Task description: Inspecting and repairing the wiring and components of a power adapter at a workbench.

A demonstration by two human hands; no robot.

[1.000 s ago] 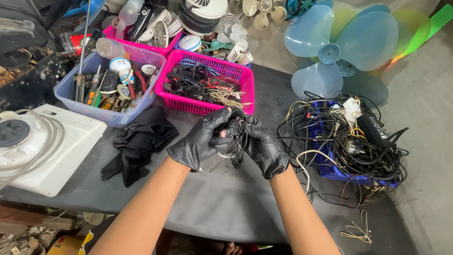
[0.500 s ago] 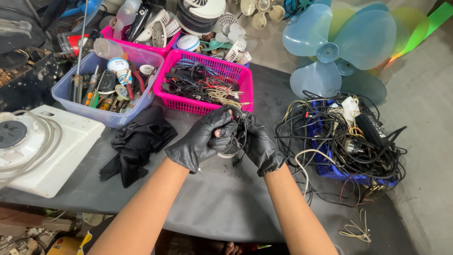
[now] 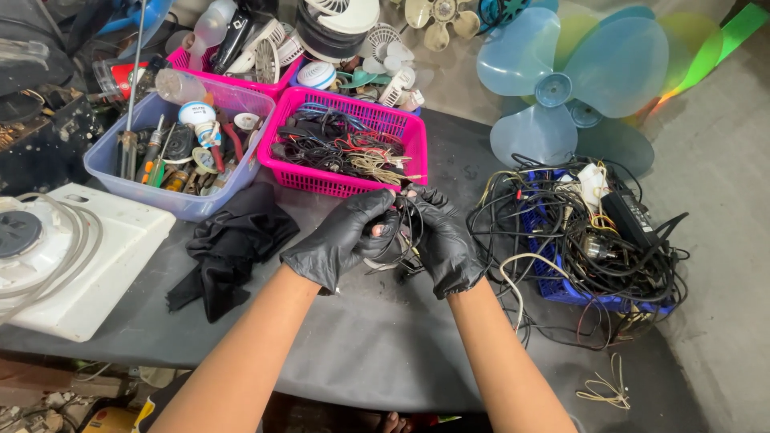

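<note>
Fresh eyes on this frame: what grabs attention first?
Centre: two black-gloved hands, left hand and right hand, pinching a small bundle of thin dark wires. Just behind sits a bright pink plastic mesh basket of cables; a pale blue translucent fan blade lies at upper right.
</note>
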